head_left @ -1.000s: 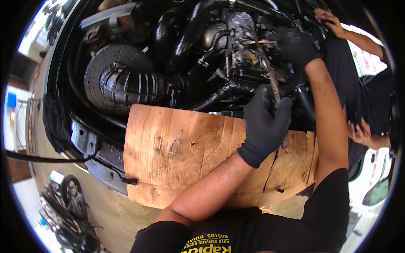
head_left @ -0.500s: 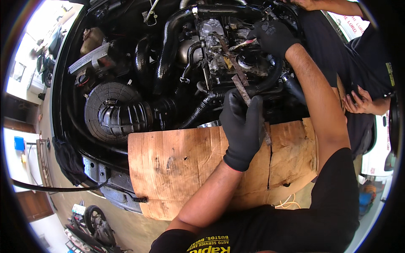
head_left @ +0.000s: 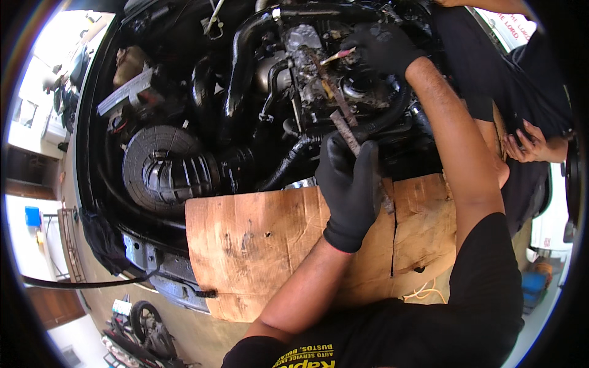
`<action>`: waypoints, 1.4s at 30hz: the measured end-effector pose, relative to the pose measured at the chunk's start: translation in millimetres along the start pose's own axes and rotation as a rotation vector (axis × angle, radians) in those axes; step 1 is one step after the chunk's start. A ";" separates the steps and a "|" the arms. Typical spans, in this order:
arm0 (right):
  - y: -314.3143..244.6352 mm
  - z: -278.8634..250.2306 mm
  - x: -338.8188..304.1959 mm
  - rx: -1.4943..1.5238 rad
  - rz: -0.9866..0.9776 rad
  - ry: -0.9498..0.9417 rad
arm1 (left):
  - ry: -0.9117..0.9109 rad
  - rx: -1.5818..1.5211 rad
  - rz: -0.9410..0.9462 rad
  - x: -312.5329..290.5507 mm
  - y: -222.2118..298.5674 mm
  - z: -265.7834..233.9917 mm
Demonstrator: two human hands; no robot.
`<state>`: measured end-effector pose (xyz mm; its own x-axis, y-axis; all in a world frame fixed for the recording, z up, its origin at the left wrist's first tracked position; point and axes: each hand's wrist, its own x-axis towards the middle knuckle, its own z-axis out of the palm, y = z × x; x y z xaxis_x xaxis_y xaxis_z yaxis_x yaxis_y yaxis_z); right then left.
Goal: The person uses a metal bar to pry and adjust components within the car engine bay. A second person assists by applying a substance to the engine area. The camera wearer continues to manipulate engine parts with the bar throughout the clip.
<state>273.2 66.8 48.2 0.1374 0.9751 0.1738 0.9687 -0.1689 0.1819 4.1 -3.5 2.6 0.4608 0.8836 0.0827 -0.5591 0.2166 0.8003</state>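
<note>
From where I sit, the left hand [head_left: 351,190], gloved in black near the centre of the frame, has its fingers closed around a rusty strip [head_left: 345,132]; the upper end sticks out between thumb and fingers, pointing up and left toward the engine [head_left: 304,38], while what looks like its lower end shows just right of the glove, over the cardboard sheet [head_left: 245,245]. The glove hides the middle, so I can't swear both ends are one piece. Up at the top, right of centre, I have the right hand [head_left: 388,50], also gloved, its fingers narrowed on a slender pale tool [head_left: 337,56] with a reddish end at the fingertips; the other end points left and down over the engine. A second flat strip [head_left: 339,98] slants below that tool, near the held strip's tip. The right hand blocks my view of the parts beneath it, and a black hose [head_left: 238,67] arches down to the left of the engine. The round black housing [head_left: 144,162] sits at centre left, above the cardboard's left corner. The left forearm crosses the cardboard from the bottom of the frame. Another person's hand [head_left: 526,146] shows at the right edge, well apart from both gloves.
</note>
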 end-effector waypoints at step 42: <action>35.5 43.2 25.8 0.121 0.058 -0.068 | -0.030 0.029 0.026 1.0 -10.0 5.3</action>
<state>320.0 92.2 17.4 0.2035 0.9724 0.1139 0.9760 -0.2107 0.0551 13.8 -7.0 -2.1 0.4672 0.8758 0.1214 -0.5513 0.1812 0.8144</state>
